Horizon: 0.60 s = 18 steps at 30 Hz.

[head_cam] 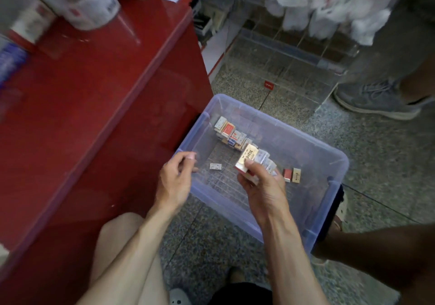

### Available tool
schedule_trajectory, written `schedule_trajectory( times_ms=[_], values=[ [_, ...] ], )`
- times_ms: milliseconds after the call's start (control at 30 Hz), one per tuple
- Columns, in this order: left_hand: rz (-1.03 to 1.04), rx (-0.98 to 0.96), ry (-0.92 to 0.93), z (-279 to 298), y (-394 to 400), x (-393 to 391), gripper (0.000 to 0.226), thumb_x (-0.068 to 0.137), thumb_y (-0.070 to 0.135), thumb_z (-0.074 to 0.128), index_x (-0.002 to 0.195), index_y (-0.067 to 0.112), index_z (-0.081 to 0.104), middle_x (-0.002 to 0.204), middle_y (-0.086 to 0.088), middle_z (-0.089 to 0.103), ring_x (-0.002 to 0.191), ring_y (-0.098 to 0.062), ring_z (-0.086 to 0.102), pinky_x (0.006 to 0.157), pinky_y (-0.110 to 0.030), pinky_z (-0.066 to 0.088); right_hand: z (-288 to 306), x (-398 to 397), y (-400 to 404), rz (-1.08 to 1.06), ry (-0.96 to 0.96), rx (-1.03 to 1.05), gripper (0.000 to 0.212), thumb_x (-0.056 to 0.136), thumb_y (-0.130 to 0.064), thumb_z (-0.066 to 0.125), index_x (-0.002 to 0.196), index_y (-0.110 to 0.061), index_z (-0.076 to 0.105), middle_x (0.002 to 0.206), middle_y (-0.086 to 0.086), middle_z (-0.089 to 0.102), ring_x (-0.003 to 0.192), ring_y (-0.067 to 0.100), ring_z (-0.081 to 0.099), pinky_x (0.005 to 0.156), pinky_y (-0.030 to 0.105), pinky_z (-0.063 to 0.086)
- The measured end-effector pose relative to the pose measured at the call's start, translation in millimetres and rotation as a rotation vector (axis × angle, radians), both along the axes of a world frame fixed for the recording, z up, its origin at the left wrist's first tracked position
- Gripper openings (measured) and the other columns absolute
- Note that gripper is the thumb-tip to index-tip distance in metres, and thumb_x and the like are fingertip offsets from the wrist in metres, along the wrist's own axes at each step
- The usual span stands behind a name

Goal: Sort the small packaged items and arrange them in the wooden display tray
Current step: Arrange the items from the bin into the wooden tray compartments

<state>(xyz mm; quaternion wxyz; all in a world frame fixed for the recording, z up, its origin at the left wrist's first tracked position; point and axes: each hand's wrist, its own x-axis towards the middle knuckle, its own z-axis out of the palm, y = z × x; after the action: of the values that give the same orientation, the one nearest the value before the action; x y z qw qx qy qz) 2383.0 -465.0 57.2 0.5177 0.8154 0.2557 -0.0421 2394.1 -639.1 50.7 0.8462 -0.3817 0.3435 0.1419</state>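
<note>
Step in hand: collecting packets from the clear plastic bin (329, 163) on the floor. My right hand (261, 187) has its grip closed round a stack of small packets (249, 157), thumb on top, held over the bin. My left hand (175, 177) is loosely curled, holding nothing, at the bin's left wall. Loose packets remain: a row (231, 134) at the far side, one white packet (215, 166), two (292, 175) at right. No wooden tray in view. Next I judge: gather the rest, lift clear. Red counter (94, 116) crowds the left; right side is open floor.
</note>
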Motion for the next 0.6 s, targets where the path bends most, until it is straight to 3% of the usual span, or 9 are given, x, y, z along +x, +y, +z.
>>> schedule_trajectory(
  times_ms=[100, 200, 400, 500, 600],
  values=[
    [0.098, -0.05, -0.094, 35.5, 6.4, -26.0, 0.021, 0.101, 0.018, 0.05, 0.091, 0.029, 0.065, 0.088, 0.004, 0.07, 0.075, -0.004, 0.067, 0.068, -0.03, 0.053, 33.3, -15.0, 11.3, 0.088, -0.074, -0.006, 0.032, 0.07, -0.004, 0.076, 0.098, -0.014, 0.064, 0.077, 0.001, 0.071, 0.066, 0.012, 0.066, 0.06, 0.025, 0.055],
    [0.202, -0.076, -0.168, 63.7, 19.7, -54.2, 0.022, 0.101, 0.015, 0.05, 0.091, 0.027, 0.066, 0.087, 0.004, 0.07, 0.077, -0.009, 0.068, 0.064, -0.023, 0.053, 61.3, -34.6, 26.5, 0.171, -0.144, -0.007, 0.036, 0.063, -0.011, 0.072, 0.098, -0.012, 0.065, 0.077, 0.002, 0.07, 0.065, 0.013, 0.066, 0.059, 0.025, 0.054],
    [0.271, -0.076, -0.295, 124.4, 38.0, -109.7, 0.021, 0.1, 0.011, 0.051, 0.097, 0.021, 0.069, 0.092, 0.001, 0.072, 0.08, -0.008, 0.07, 0.067, -0.022, 0.054, 110.0, -73.9, 73.8, 0.346, -0.251, -0.007, 0.047, 0.06, -0.01, 0.074, 0.106, -0.008, 0.063, 0.079, 0.007, 0.071, 0.065, 0.018, 0.065, 0.057, 0.027, 0.051],
    [0.17, -0.085, -0.34, 151.4, 49.4, -130.5, 0.018, 0.099, 0.016, 0.055, 0.106, 0.014, 0.072, 0.1, 0.002, 0.074, 0.094, -0.008, 0.069, 0.081, -0.022, 0.053, 134.2, -87.6, 100.0, 0.437, -0.317, -0.031, 0.056, 0.058, -0.011, 0.077, 0.112, -0.004, 0.064, 0.084, 0.011, 0.071, 0.068, 0.019, 0.067, 0.057, 0.028, 0.052],
    [0.112, 0.012, -0.375, 168.8, 68.4, -147.8, 0.03, 0.085, 0.039, 0.064, 0.107, 0.02, 0.074, 0.105, 0.009, 0.073, 0.101, -0.006, 0.067, 0.092, -0.028, 0.051, 154.9, -94.8, 123.8, 0.518, -0.378, -0.036, 0.055, 0.062, -0.01, 0.077, 0.115, -0.003, 0.063, 0.086, 0.011, 0.071, 0.071, 0.02, 0.066, 0.058, 0.028, 0.053]
  ],
)
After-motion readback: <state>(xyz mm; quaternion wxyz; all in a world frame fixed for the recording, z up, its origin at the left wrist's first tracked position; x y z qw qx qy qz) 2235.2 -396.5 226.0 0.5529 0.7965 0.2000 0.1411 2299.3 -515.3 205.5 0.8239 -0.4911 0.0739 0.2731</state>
